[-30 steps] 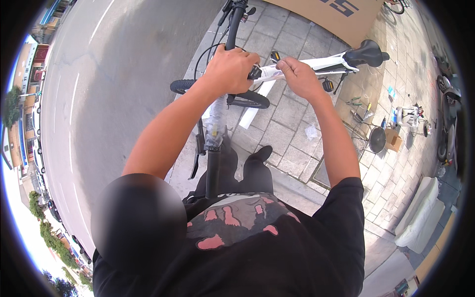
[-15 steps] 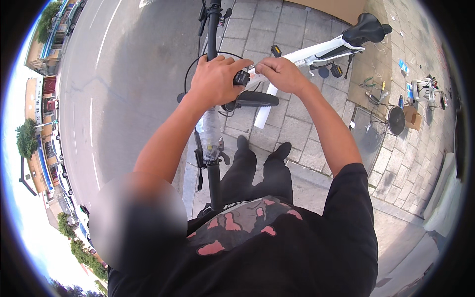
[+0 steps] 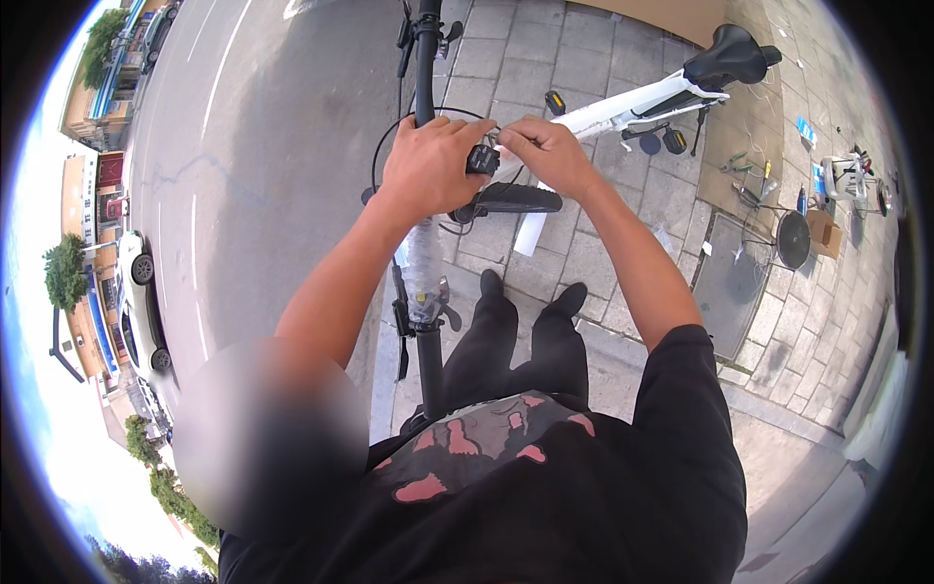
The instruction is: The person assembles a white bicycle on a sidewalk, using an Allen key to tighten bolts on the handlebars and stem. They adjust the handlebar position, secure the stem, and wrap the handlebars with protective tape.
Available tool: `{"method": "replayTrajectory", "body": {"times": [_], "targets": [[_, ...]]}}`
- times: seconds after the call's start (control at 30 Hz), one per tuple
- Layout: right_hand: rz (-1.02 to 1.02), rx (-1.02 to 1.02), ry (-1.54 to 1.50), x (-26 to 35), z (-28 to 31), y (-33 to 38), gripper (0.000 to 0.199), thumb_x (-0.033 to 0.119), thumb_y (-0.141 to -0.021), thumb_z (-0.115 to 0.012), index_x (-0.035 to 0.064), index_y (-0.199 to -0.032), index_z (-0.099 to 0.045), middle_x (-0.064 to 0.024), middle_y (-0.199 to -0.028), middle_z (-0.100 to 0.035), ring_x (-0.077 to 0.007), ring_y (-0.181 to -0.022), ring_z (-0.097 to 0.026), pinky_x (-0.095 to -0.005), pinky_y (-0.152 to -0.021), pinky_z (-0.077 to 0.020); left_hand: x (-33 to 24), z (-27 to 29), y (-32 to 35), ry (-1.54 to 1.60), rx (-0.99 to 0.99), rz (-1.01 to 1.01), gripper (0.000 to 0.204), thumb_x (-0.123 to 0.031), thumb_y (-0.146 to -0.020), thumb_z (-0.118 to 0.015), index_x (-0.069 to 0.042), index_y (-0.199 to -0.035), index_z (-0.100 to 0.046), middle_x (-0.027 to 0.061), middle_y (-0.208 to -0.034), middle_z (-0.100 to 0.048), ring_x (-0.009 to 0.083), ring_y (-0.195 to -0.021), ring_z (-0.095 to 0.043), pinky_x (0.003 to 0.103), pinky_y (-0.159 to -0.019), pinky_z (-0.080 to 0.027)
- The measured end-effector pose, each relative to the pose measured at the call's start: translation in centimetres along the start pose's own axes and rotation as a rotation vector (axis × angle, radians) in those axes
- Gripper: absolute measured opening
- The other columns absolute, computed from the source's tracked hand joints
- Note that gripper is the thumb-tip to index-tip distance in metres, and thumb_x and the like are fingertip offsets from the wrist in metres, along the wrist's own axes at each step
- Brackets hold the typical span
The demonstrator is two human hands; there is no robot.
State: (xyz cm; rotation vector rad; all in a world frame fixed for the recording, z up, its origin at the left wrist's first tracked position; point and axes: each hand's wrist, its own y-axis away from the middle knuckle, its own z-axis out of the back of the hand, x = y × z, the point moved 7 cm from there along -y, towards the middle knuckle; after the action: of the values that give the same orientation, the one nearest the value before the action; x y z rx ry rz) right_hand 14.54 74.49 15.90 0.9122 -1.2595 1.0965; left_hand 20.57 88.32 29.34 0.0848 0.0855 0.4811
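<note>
A white bicycle frame (image 3: 623,109) with a black saddle (image 3: 730,56) stands on the paved walk. Its black handlebar (image 3: 426,68) runs up the middle of the view, partly wrapped in clear padding (image 3: 420,277). My left hand (image 3: 428,165) is closed around the handlebar at its middle. My right hand (image 3: 545,151) pinches a small part at the black clamp (image 3: 481,159) between both hands. What the fingertips hold is too small to tell.
A grey road (image 3: 253,175) lies to the left with a white car (image 3: 141,302) parked at its far side. Tools and small parts (image 3: 778,185) lie scattered on the paving at the right, beside a round black disc (image 3: 793,238) and a cardboard box (image 3: 827,234).
The view has swung, so the bicycle and both hands sit lower and more central. Both hands stay together at the clamp on the handlebar.
</note>
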Motion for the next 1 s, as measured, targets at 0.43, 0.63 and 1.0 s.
{"method": "replayTrajectory", "body": {"times": [0.43,0.63,1.0], "targets": [[0.013,-0.011,0.052,-0.8,0.6,0.5,0.031,0.035,-0.107,-0.072,0.0067,-0.114,-0.083,-0.0092,-0.103,-0.078,-0.0255,-0.097,-0.074,-0.0363,-0.088,-0.0562,-0.3,0.1,0.0,-0.034,0.018,-0.025,0.064,-0.032,-0.084,-0.09,-0.025,-0.145,-0.072,0.002,-0.116,-0.079,0.025,-0.116,-0.071,0.055,-0.108,-0.049],[-0.001,-0.018,0.003,-0.8,0.5,0.4,0.031,0.035,-0.107,-0.073,0.006,-0.114,-0.083,-0.0092,-0.104,-0.079,-0.0247,-0.098,-0.075,-0.036,-0.087,-0.0566,-0.1,-0.1,0.1,-0.031,0.007,-0.029,0.065,-0.032,-0.084,-0.09,-0.024,-0.146,-0.072,0.0019,-0.117,-0.079,0.025,-0.116,-0.071,0.054,-0.109,-0.048],[0.036,-0.058,-0.077,-1.0,0.1,0.7,0.032,0.034,-0.107,-0.075,0.0046,-0.115,-0.083,-0.0065,-0.099,-0.075,-0.0195,-0.091,-0.07,-0.033,-0.083,-0.0544,-0.3,0.1,0.1,-0.006,0.0,-0.026,0.066,-0.033,-0.085,-0.09,-0.027,-0.147,-0.07,0.0018,-0.11,-0.078,0.0261,-0.115,-0.071,0.056,-0.11,-0.048]]}}
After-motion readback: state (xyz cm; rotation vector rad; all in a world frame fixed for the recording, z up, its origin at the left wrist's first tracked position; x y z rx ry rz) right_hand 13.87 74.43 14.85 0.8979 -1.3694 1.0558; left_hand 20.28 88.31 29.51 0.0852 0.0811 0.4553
